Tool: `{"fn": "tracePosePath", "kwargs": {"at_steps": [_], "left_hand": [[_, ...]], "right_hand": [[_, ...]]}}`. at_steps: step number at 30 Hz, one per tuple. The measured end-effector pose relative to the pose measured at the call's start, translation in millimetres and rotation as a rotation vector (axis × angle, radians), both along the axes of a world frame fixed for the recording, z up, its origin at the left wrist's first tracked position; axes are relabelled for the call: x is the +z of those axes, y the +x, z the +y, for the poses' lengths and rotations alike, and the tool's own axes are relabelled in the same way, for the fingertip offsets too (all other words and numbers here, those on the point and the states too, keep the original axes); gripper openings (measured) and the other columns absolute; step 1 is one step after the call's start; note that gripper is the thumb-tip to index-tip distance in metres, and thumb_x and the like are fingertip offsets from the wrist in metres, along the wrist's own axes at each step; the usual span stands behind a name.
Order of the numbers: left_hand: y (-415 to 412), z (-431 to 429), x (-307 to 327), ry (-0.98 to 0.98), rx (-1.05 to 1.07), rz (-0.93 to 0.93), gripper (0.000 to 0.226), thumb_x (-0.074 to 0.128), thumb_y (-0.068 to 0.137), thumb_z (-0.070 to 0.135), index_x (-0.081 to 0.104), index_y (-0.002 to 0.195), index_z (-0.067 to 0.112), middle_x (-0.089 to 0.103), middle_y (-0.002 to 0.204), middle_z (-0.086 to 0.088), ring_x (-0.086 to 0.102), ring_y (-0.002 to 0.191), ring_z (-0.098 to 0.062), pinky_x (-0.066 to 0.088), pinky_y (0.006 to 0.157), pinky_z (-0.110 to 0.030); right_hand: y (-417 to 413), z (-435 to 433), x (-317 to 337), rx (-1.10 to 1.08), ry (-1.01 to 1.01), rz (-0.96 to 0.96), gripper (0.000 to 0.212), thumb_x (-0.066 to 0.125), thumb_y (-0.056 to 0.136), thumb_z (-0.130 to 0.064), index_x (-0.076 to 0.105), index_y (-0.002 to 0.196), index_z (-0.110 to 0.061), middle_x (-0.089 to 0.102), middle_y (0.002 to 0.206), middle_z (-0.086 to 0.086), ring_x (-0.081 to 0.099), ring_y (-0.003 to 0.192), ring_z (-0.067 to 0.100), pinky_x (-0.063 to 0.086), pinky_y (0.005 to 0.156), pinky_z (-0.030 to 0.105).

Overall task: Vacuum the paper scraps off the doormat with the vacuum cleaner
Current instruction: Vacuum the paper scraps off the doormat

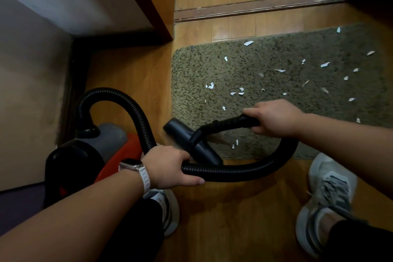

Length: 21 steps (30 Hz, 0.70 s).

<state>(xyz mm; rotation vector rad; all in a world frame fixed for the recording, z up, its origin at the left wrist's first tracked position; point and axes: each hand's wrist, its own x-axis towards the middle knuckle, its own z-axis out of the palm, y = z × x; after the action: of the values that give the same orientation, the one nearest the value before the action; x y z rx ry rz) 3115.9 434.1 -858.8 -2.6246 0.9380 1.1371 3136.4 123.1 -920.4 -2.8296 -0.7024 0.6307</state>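
Observation:
A shaggy olive-green doormat (276, 83) lies on the wooden floor, strewn with several white paper scraps (238, 91). The vacuum's dark nozzle (191, 142) rests on the mat's near left corner. My right hand (274, 117) grips the black wand just behind the nozzle. My left hand (170, 166), with a white watch on the wrist, grips the black ribbed hose (244, 171), which loops under my right arm. The red and grey vacuum body (95, 151) sits on the floor at the left.
A wooden cabinet (148, 6) stands at the upper left, with a wall beside the vacuum. A dark door threshold (255, 9) crosses the floor beyond the mat, with a few scraps past it. My two grey sneakers (327, 198) stand on the floor near the mat's front edge.

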Motion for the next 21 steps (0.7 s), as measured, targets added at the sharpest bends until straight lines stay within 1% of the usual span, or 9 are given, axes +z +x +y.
{"fn": "tracePosePath", "kwargs": {"at_steps": [3, 6, 8, 11, 13, 15, 17, 19, 21], "left_hand": [[2, -5, 0, -0.016, 0.024, -0.001, 0.067, 0.043, 0.073, 0.090, 0.050, 0.071, 0.024, 0.054, 0.063, 0.007, 0.058, 0.064, -0.014, 0.053, 0.066, -0.036], [4, -9, 1, -0.038, 0.051, -0.011, 0.068, 0.044, 0.073, 0.090, 0.057, 0.079, 0.023, 0.058, 0.067, 0.007, 0.060, 0.067, -0.014, 0.052, 0.065, -0.035], [5, -10, 1, -0.041, 0.041, -0.028, 0.068, 0.044, 0.073, 0.090, 0.057, 0.079, 0.024, 0.057, 0.067, 0.007, 0.059, 0.067, -0.014, 0.050, 0.064, -0.033], [3, -7, 0, -0.032, -0.001, -0.020, 0.064, 0.044, 0.073, 0.090, 0.050, 0.072, 0.026, 0.053, 0.064, 0.008, 0.056, 0.064, -0.013, 0.046, 0.061, -0.032], [1, -2, -2, -0.023, -0.032, -0.014, 0.065, 0.041, 0.070, 0.092, 0.045, 0.068, 0.027, 0.053, 0.063, 0.008, 0.056, 0.065, -0.015, 0.048, 0.063, -0.032], [-1, 3, -4, -0.005, -0.058, -0.014, 0.072, 0.032, 0.063, 0.095, 0.052, 0.072, 0.026, 0.058, 0.069, 0.008, 0.061, 0.072, -0.016, 0.052, 0.071, -0.034], [-3, 7, -5, 0.016, -0.076, -0.002, 0.081, 0.028, 0.059, 0.097, 0.061, 0.081, 0.026, 0.064, 0.075, 0.007, 0.063, 0.075, -0.015, 0.054, 0.072, -0.037], [-3, 9, -4, 0.041, -0.097, 0.013, 0.081, 0.031, 0.062, 0.096, 0.063, 0.085, 0.025, 0.064, 0.075, 0.008, 0.064, 0.074, -0.014, 0.054, 0.070, -0.036], [-3, 9, -1, 0.061, -0.093, 0.026, 0.072, 0.040, 0.068, 0.093, 0.060, 0.082, 0.025, 0.059, 0.070, 0.009, 0.061, 0.071, -0.013, 0.051, 0.066, -0.032]], "right_hand": [[8, -18, -1, -0.109, 0.000, -0.036, 0.032, 0.057, 0.086, -0.050, 0.055, 0.112, -0.032, 0.063, 0.096, -0.002, 0.065, 0.092, 0.024, 0.045, 0.064, 0.030], [13, -31, -2, -0.177, -0.017, -0.074, 0.033, 0.058, 0.084, -0.052, 0.055, 0.109, -0.031, 0.064, 0.092, -0.001, 0.065, 0.088, 0.027, 0.049, 0.064, 0.032], [12, -31, -1, -0.182, -0.013, -0.078, 0.032, 0.058, 0.084, -0.051, 0.056, 0.109, -0.030, 0.063, 0.091, 0.000, 0.065, 0.088, 0.028, 0.049, 0.064, 0.032], [6, -18, 2, -0.120, 0.017, -0.059, 0.033, 0.058, 0.086, -0.050, 0.056, 0.112, -0.030, 0.063, 0.094, -0.001, 0.065, 0.091, 0.026, 0.049, 0.066, 0.032], [1, -5, 5, -0.061, 0.035, -0.022, 0.036, 0.057, 0.087, -0.051, 0.055, 0.117, -0.032, 0.064, 0.099, -0.003, 0.065, 0.095, 0.024, 0.049, 0.068, 0.032], [-4, 10, 6, 0.000, 0.043, 0.012, 0.037, 0.056, 0.087, -0.051, 0.053, 0.119, -0.033, 0.062, 0.102, -0.004, 0.065, 0.096, 0.023, 0.049, 0.068, 0.032], [-8, 24, 4, 0.068, 0.035, 0.021, 0.036, 0.055, 0.089, -0.050, 0.052, 0.120, -0.031, 0.062, 0.104, -0.003, 0.065, 0.096, 0.024, 0.047, 0.067, 0.032], [-10, 34, 1, 0.102, 0.013, 0.019, 0.038, 0.054, 0.090, -0.049, 0.051, 0.122, -0.030, 0.062, 0.105, -0.001, 0.065, 0.097, 0.025, 0.043, 0.065, 0.031], [-8, 38, 0, 0.092, -0.003, 0.009, 0.038, 0.054, 0.091, -0.049, 0.051, 0.124, -0.029, 0.062, 0.106, -0.001, 0.065, 0.096, 0.024, 0.039, 0.062, 0.030]]}}
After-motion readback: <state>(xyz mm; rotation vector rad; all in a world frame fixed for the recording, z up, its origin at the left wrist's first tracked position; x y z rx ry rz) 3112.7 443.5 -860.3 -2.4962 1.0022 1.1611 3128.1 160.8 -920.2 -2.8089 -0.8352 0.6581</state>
